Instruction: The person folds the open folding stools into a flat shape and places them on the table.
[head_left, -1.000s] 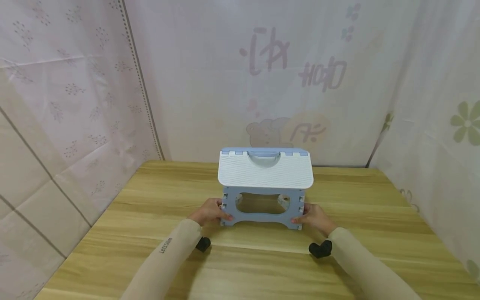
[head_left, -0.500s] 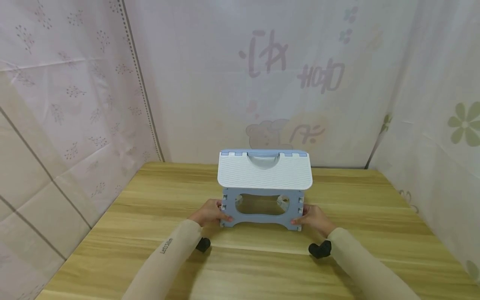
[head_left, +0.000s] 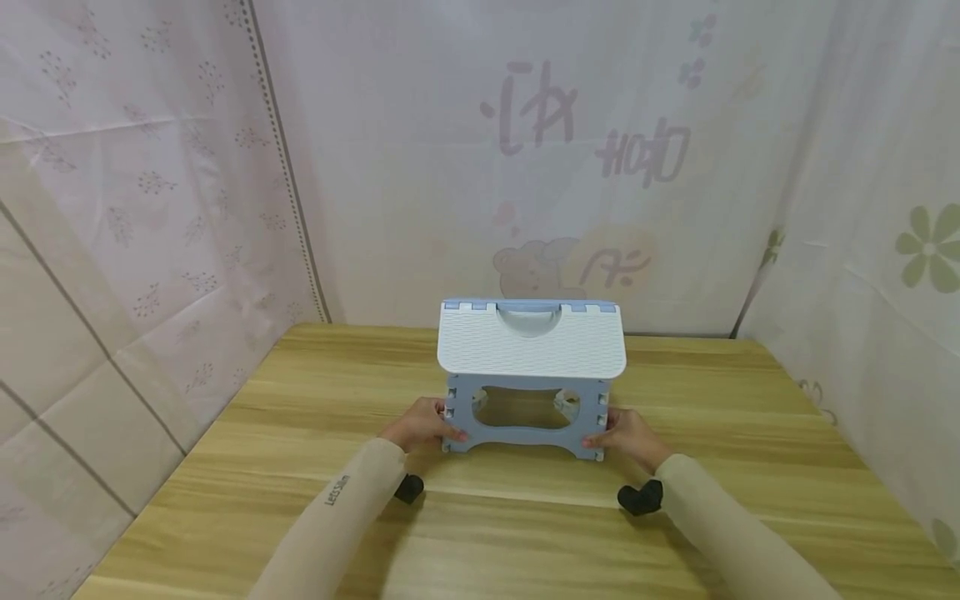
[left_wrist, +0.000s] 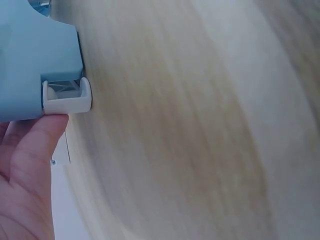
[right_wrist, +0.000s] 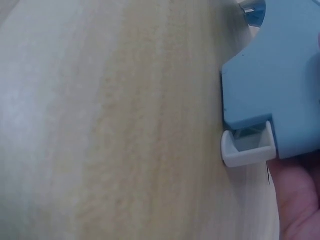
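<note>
A folding step stool (head_left: 531, 346) stands upright on the wooden table, its ribbed white top panel sloping toward me and a blue handle along the upper edge. Below the panel is a blue-grey leg frame with a wide cut-out. My left hand (head_left: 422, 423) grips the frame's left side, thumb on the front face. On the right side my right hand (head_left: 632, 435) holds it the same way. Both wrist views show the blue leg's foot with a white hinge piece (left_wrist: 67, 102) low by the tabletop; the far fingers are partly hidden behind the frame.
The wood-grain table (head_left: 525, 533) reaches back to a patterned curtain (head_left: 420, 167), with further curtain on the left and right sides. Black wrist mounts (head_left: 640, 498) sit under both sleeves, close over the tabletop.
</note>
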